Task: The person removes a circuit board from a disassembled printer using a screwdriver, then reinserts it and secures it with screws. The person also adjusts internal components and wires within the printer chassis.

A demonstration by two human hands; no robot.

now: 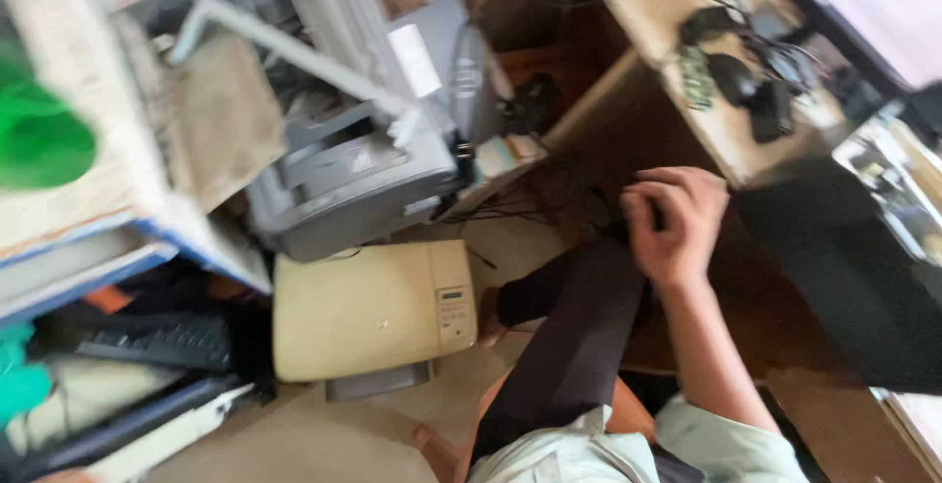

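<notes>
Right hand [677, 223] fingers curled, gripping nothing, w/ 2 printers: beige printer [368, 311], grey printer [363, 174].

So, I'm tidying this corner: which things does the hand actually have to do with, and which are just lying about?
In hand:
- right hand, fingers curled, resting on the knee of the dark trouser leg
- wooden desk, nearest to it

Lying about:
- beige printer on the floor
- grey printer behind it
- black keyboard
- black mouse on the desk
</notes>
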